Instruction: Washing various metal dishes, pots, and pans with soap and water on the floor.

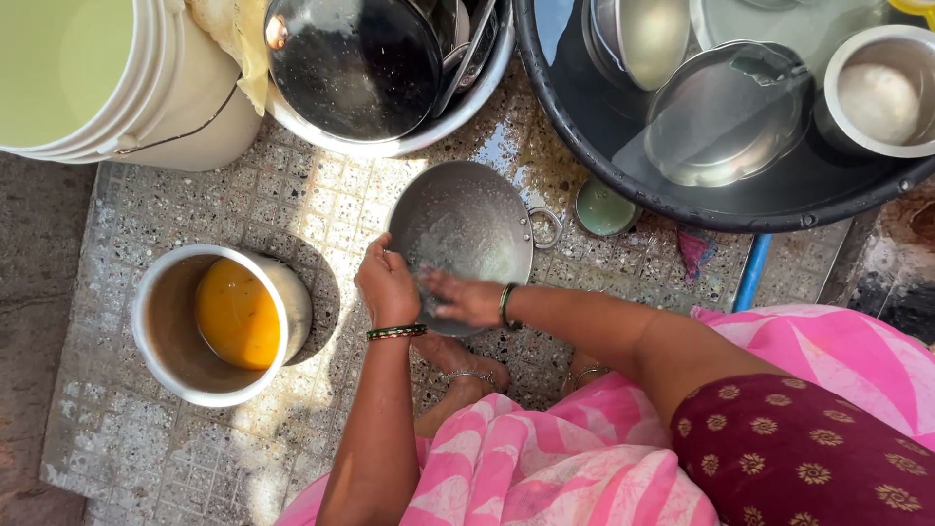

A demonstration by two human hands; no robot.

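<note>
Left hand [387,285] grips the near-left rim of the steel kadai [466,234], fingers curled over the edge, holding it tilted. Right hand [466,298] lies flat inside the kadai, fingers pressed on its wet inner wall near the lower rim; cannot tell if it holds a scrubber. Green bangles on both wrists. Kadai sits on the speckled tile floor [146,448], one ring handle [547,226] sticking out on its far-right side.

Left of the kadai: white pot [161,360] with brownish water and an orange bowl [237,314] inside. Above the kadai: steel basin [390,146] with a dark lid and other vessels. Upper left of it: stacked white buckets [185,117]. Upper right: big black tub [779,195] of water holding steel plates and a steel pot [877,93]. Just right of the kadai, by the tub, small green lid [604,206]. Below the kadai: bare feet with anklets, pink sari [545,468].
</note>
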